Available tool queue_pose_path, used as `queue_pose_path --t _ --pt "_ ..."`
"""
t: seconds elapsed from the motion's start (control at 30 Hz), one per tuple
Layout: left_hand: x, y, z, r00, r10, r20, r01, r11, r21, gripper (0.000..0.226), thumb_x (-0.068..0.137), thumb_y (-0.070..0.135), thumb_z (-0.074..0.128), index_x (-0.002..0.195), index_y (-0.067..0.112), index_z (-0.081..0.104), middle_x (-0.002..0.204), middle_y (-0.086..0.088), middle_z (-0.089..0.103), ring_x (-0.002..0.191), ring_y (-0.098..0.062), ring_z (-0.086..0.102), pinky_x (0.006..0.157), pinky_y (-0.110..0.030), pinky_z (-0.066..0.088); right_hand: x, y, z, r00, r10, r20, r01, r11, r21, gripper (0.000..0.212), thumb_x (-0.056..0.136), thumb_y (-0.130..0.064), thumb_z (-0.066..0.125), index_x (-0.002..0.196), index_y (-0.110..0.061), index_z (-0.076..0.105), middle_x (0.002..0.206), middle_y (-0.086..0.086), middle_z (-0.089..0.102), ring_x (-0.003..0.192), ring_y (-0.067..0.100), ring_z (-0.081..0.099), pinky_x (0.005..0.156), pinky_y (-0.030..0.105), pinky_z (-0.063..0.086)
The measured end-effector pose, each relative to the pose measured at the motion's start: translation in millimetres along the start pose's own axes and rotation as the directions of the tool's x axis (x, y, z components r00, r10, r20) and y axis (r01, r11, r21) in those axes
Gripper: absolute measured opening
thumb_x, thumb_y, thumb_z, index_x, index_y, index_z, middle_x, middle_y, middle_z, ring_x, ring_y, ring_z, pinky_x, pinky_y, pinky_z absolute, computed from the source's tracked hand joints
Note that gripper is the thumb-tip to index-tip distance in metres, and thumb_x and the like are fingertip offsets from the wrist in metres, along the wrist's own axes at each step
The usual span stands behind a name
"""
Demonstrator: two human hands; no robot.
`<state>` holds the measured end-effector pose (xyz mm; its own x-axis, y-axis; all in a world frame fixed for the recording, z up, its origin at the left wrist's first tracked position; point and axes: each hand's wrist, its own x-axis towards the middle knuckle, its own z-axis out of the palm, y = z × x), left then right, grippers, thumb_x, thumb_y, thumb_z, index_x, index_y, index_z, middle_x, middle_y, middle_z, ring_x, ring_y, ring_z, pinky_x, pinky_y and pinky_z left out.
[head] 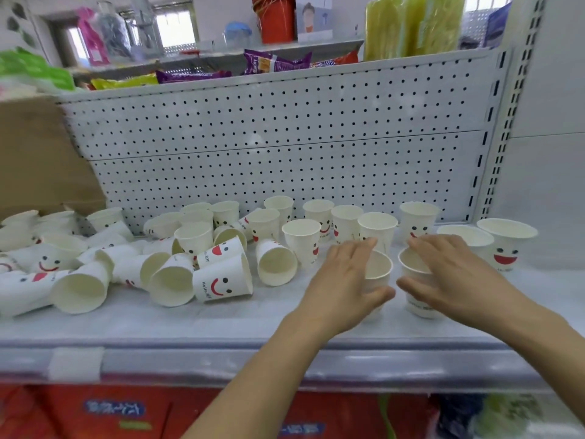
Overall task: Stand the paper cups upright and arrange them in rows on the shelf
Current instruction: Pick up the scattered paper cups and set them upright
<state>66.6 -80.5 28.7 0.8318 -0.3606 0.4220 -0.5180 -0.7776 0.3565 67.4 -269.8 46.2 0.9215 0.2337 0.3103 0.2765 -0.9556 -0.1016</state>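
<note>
Left hand (345,280): fingers extended and spread, thumb held away from them. Together they bracket the left front cup (380,268), fingers toward its far rim and thumb at its near wall. Blur hides whether I actually touch it.
Right hand (452,274): the same pose mirrored, fingers straight over the rim of the right front cup (421,307) and thumb low on the near side. No closed grip shows.
Hands, relation: apart, one cup each, thumbs pointing toward one another across the gap between the two cups.
Front cups: both upright, mouths up, side by side near the front of the shelf (221,324), close but not touching.
Back row (376,229): upright cups just behind my fingers, in a loose line along the pegboard (285,137).
Right-end cups (506,245): two more upright, beyond my right hand.
Toppled cups (177,280): a heap on their sides, filling the shelf to my left as far as the cardboard box (38,160).
Nearest toppled cup (276,263): just left of my left hand, its long axis running front to back, open mouth toward me.
Stage, judged: a second row is starting on the right and most cups are unsorted.
Next move, judged: the left hand is nearer, so it reaches leftward and tips that cup's mouth upward.
</note>
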Motion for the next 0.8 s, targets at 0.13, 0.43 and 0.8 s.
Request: queue_pose_path --t 0.13,0.43,0.8 --pt "-16 4 -13 0.993 0.005 -0.117 -0.011 0.999 -0.044 0.084 0.084 0.055 0.063 0.15 0.024 0.023 0.153 0.007 0.026 0.139 -0.008 0.016 0.113 -0.02 0.013 -7 1 -4 0.999 -0.004 -0.042 0.004 1.0 -0.008 0.074 0.086 -0.059 0.051 0.147 -0.021 0.031 0.15 -0.001 0.034 0.138 0.018 0.022 0.111 0.032 0.023" --pt "-87 -113 -64 0.936 -0.195 -0.294 0.253 0.952 0.174 0.082 0.082 0.032 0.071 0.149 0.013 0.027 0.149 -0.005 0.035 0.137 -0.022 0.03 0.112 -0.026 0.021 -21 -119 1 0.736 -0.259 -0.626 0.5 0.831 0.244 0.041 0.088 -0.029 0.055 0.123 -0.009 0.059 0.117 0.004 0.06 0.108 0.025 0.054 0.086 0.032 0.046" --pt "-72 -160 -78 0.996 -0.086 -0.025 0.089 0.924 0.373 0.073 0.085 0.04 0.058 0.147 0.037 0.019 0.13 0.0 0.043 0.112 -0.022 0.046 0.09 -0.036 0.041 73 -199 81 0.962 0.056 -0.268 -0.003 0.981 0.193 0.049 0.092 -0.032 0.052 0.14 -0.028 0.044 0.134 0.006 0.047 0.12 0.028 0.042 0.089 0.041 0.043"
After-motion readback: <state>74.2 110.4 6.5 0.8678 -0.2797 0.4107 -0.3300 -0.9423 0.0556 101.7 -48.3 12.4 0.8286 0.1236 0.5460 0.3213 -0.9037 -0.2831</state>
